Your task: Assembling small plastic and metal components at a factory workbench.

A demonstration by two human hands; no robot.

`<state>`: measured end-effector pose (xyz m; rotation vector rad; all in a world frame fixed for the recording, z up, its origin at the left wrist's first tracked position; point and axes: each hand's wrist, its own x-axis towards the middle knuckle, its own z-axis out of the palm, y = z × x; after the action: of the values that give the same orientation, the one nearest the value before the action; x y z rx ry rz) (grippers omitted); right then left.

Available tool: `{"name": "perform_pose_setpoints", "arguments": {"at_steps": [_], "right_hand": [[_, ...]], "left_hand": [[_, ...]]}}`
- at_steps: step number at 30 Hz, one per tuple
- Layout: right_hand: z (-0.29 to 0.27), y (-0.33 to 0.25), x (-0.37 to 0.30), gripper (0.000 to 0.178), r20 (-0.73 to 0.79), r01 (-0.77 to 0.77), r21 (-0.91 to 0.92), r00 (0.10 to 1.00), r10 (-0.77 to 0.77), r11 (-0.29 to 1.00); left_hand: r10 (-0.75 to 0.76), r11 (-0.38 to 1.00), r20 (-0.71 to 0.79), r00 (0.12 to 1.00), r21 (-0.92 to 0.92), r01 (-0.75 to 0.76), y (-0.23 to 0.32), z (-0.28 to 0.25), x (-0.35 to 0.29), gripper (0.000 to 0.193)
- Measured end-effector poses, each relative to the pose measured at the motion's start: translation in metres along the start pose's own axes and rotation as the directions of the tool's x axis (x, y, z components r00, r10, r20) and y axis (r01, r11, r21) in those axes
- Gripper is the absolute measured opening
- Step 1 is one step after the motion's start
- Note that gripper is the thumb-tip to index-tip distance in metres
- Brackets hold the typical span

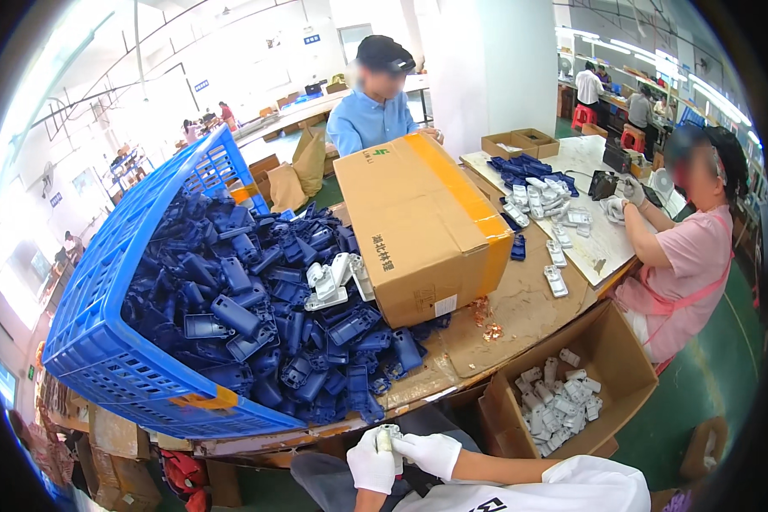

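Both my hands wear white gloves and meet low in the picture, just off the table's near edge. Between them is a small white plastic housing (393,438), mostly covered by fingers. My left hand (370,462) is closed around its left side. From the right, my right hand (432,453) presses its fingers against the same part. Close by, blue plastic housings (235,316) spill in a heap from a tipped blue crate (102,367). A few white housings (328,282) rest on that heap.
A closed cardboard carton (427,230) stands mid-table (520,320). To my right an open carton (619,358) holds several white housings (563,405). More white housings (542,200) and blue ones lie at the far right, near a seated gloved co-worker (683,247). Another person (375,115) is behind the carton.
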<state>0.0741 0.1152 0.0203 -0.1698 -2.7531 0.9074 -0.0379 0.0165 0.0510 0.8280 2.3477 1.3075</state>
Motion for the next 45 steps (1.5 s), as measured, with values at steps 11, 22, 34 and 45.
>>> {"name": "perform_pose_setpoints", "arguments": {"at_steps": [11,22,34,45], "right_hand": [[0.000,-0.010,0.006,0.045,-0.209,-0.096,-0.058,0.974,0.082,0.994],[0.002,-0.009,0.009,0.050,-0.200,-0.096,-0.080,0.977,0.078,0.992],[0.002,-0.010,0.008,0.047,-0.159,-0.132,-0.030,0.979,0.125,0.991],[-0.001,-0.010,0.010,0.043,-0.095,-0.175,0.024,0.980,0.176,0.984]], "left_hand": [[0.081,0.997,-0.067,0.994,0.000,-0.081,0.003,0.003,0.005,0.023],[0.082,0.987,-0.105,0.991,-0.127,-0.095,-0.010,0.007,0.005,0.024],[0.062,0.987,-0.102,0.993,-0.143,-0.076,-0.007,0.007,0.003,0.026],[0.030,0.997,-0.123,0.992,-0.073,-0.039,-0.001,0.009,0.000,0.026]]}}
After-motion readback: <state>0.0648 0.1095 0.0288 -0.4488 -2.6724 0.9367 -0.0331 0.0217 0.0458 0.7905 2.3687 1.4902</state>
